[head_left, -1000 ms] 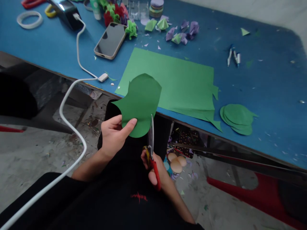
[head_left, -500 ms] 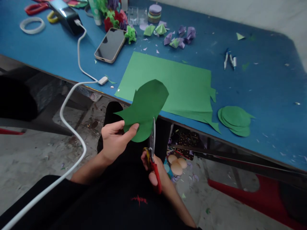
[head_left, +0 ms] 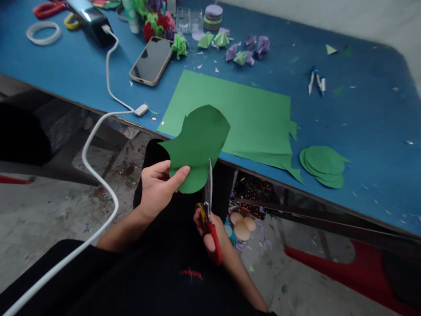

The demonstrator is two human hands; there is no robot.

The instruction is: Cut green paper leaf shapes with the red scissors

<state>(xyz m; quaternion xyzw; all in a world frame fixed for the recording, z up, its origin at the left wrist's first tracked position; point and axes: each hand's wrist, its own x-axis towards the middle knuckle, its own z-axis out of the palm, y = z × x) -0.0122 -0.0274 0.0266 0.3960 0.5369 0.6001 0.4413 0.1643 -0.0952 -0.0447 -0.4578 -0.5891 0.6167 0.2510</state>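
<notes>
Left hand (head_left: 157,186) pinches the lower left edge of the green paper cutout (head_left: 197,147), thumb on the near face, fingers behind; the sheet is held up in the air in front of the table's near edge, above the person's lap. Right hand (head_left: 210,232) is closed through the red handles of the scissors (head_left: 208,193). The blades point up and away, nearly together, at the cutout's lower right curved edge; it cannot be told whether paper sits between them.

Risks, as judged from this frame:
- The left thumb lies near the blade line. If the sheet is turned toward the scissors without shifting the grip, the tip could come under the blades.
- The cutout is held at one edge only, and thin paper flexes. A droop at the free upper lobe could pull the cut off its curve or tear it at the narrow left point.
- The white cable (head_left: 98,175) hangs off the table edge beside the left forearm; an elbow could snag it and drag the dark device (head_left: 90,19) or nudge the phone (head_left: 151,60).

Containers: a small clear plastic box (head_left: 189,19) stands at the far edge of the blue table (head_left: 362,123); its contents cannot be made out. Just to its right is a stack of paper discs (head_left: 213,12), not boxed. Further right, loose on the table: a large green sheet (head_left: 250,118) and a pile of cut green rounds (head_left: 324,164).
</notes>
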